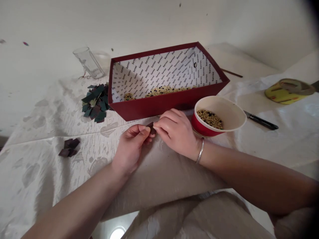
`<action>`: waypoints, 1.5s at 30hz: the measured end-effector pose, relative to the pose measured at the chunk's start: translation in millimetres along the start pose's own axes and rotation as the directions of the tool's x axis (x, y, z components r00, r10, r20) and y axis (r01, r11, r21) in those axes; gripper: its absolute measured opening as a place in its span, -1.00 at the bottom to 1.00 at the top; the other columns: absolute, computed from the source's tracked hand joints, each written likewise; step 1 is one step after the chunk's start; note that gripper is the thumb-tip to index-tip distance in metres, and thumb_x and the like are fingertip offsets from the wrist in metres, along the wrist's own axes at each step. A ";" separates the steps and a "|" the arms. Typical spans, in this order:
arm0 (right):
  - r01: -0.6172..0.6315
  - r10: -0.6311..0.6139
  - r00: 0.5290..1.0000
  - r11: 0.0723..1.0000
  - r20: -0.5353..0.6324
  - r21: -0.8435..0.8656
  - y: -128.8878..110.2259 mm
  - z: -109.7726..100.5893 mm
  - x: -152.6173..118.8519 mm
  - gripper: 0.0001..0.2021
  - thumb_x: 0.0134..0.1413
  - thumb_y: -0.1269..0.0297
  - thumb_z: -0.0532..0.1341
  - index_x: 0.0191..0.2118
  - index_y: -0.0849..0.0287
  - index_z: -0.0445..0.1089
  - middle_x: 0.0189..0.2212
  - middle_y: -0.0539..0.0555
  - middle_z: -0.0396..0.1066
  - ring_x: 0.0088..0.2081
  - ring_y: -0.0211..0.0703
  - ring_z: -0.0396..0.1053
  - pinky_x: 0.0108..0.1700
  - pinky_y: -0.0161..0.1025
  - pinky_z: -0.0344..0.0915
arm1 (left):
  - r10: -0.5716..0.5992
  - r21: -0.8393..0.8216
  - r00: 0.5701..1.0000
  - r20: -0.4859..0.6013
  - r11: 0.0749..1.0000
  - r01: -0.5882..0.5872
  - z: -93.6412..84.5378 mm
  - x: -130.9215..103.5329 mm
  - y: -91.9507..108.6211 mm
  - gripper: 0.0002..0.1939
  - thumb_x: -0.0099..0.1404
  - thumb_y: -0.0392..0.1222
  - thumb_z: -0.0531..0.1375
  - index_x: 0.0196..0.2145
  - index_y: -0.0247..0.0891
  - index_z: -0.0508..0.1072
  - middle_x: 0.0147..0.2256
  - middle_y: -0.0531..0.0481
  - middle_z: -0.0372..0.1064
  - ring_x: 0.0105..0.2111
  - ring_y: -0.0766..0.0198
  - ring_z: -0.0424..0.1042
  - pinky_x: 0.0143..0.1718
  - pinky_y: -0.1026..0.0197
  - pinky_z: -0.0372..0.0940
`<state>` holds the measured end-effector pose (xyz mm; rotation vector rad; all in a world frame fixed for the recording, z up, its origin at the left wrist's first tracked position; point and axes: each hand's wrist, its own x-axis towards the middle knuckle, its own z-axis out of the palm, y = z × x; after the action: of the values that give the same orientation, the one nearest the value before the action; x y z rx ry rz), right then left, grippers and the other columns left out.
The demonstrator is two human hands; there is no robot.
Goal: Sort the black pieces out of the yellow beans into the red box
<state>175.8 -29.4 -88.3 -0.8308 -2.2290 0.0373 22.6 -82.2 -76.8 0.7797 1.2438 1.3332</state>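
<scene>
Dark piece [151,127] between 2 pinching hands [131,142] [175,131]

Can see a pale, creased cloth [269,146] as the surface, patterned at the left. Can pick out on it a few brown pieces [69,147] near the left, a mostly green heap [96,103] just beside a box [159,105], and a glass [96,64] behind the heap. Can make out a cup [204,127] by the box's right end, then a black tool [261,121], a stick [233,73] and a tape roll [276,91].
</scene>
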 end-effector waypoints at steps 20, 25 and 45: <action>-0.098 0.099 0.995 0.965 0.010 0.245 -1.7 -1.7 1.8 -0.90 0.20 0.37 0.20 -0.34 0.14 0.44 -0.33 0.05 0.42 -0.23 -0.15 0.33 -0.15 -0.20 0.25 | -0.003 -0.038 1.000 0.016 0.999 0.004 -2.2 2.3 -3.9 -0.90 0.10 -0.19 0.37 -0.51 -0.21 0.55 -0.51 0.02 0.46 -0.50 0.37 0.33 -0.43 0.29 0.24; -0.100 0.096 0.995 0.956 0.028 0.276 -1.2 -2.4 3.3 -0.91 0.17 0.43 0.21 -0.37 0.16 0.39 -0.34 0.05 0.40 -0.24 -0.15 0.31 -0.16 -0.21 0.25 | 0.028 -0.034 0.999 0.038 0.999 -0.027 -3.4 3.1 -6.3 -0.90 0.12 -0.18 0.37 -0.48 -0.22 0.56 -0.49 0.03 0.47 -0.48 0.38 0.34 -0.40 0.31 0.26; -0.044 0.072 0.986 0.982 -0.153 0.182 1.6 -12.2 5.3 -0.88 0.08 0.48 0.17 -0.41 0.13 0.32 -0.40 0.03 0.37 -0.28 -0.14 0.33 -0.17 -0.15 0.31 | 0.048 -0.016 0.998 -0.048 0.999 -0.049 -1.5 5.8 -3.6 -0.87 0.10 -0.21 0.35 -0.51 -0.26 0.49 -0.52 0.04 0.43 -0.52 0.41 0.30 -0.45 0.36 0.22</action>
<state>182.0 -27.7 -76.5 -0.7726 -2.0183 0.1898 21.0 -77.5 -81.8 0.7740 1.2562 1.4070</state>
